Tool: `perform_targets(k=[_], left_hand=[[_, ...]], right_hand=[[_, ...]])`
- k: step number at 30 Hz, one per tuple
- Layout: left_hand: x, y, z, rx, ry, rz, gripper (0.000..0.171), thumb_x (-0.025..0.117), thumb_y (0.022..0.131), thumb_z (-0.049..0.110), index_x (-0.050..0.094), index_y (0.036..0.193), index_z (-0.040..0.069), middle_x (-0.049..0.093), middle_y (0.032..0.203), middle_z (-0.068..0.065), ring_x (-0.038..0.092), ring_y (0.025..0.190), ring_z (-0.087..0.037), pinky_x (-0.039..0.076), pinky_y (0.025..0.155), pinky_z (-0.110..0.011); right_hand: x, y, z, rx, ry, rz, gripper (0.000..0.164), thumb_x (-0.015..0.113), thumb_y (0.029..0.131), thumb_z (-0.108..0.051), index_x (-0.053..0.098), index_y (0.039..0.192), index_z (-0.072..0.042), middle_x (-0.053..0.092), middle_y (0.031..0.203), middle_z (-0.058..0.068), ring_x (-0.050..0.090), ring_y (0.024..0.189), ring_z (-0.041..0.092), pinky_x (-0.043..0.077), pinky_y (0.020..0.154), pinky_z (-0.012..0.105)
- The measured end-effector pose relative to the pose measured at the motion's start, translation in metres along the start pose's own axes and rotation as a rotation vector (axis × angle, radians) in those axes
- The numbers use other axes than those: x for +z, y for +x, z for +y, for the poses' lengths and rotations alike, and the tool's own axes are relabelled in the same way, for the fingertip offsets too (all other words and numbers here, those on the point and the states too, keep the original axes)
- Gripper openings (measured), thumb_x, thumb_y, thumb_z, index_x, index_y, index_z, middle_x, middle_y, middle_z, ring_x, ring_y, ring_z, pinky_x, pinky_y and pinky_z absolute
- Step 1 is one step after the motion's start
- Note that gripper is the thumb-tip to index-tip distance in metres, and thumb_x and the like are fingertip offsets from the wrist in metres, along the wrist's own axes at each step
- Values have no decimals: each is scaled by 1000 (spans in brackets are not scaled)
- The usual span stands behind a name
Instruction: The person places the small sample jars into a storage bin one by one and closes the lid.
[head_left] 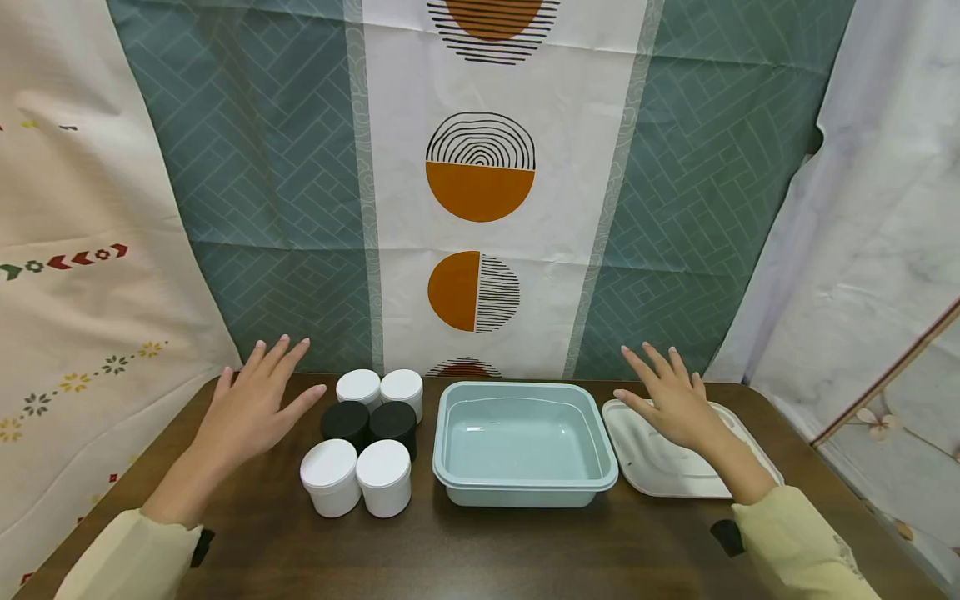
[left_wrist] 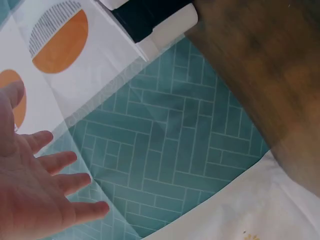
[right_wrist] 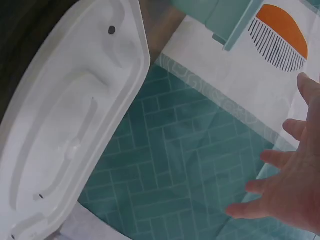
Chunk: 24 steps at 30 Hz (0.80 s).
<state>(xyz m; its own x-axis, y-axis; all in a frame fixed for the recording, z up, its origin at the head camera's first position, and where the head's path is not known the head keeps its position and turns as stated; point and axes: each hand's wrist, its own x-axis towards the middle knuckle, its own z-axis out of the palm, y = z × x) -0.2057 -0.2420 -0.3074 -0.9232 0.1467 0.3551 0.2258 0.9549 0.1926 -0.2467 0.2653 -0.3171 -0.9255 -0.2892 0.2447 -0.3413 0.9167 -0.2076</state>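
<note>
My left hand [head_left: 251,408] hovers with spread fingers left of a group of round jars, holding nothing. White-lidded jars [head_left: 330,477] form the front and back rows, and black-lidded jars [head_left: 346,423] sit between them. A light blue plastic basin [head_left: 525,492] stands at the table's middle. To its right lies a white lid [head_left: 652,467] with a raised rim. Over that lid my right hand [head_left: 678,408] is held with fingers spread and nothing in it; the lid shows apart from the palm in the right wrist view.
All of it stands on a dark brown wooden table [head_left: 450,554]. A patterned cloth [head_left: 300,208] hangs along the back edge. Light cloths close in the left [head_left: 97,333] and right [head_left: 862,292] sides.
</note>
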Motion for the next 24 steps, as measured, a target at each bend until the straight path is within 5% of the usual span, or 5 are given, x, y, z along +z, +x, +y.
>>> perform_targets(k=[12, 24], left_hand=[[5, -22, -6, 50, -205, 45, 71, 54, 89, 42, 30, 140, 0, 34, 138, -28, 27, 126, -49, 23, 94, -64], [20, -42, -5, -10, -407, -53, 75, 60, 86, 37, 24, 141, 1, 36, 135, -28, 35, 120, -48, 37, 85, -61]], right_hand=[[22, -4, -1, -50, 173, -13, 66, 47, 93, -42, 22, 145, -10, 20, 144, 28, 12, 129, 54, 15, 91, 72], [47, -6, -4, -60, 383, -58, 63, 48, 94, -35, 26, 143, -4, 27, 143, 24, 26, 128, 47, 25, 94, 66]])
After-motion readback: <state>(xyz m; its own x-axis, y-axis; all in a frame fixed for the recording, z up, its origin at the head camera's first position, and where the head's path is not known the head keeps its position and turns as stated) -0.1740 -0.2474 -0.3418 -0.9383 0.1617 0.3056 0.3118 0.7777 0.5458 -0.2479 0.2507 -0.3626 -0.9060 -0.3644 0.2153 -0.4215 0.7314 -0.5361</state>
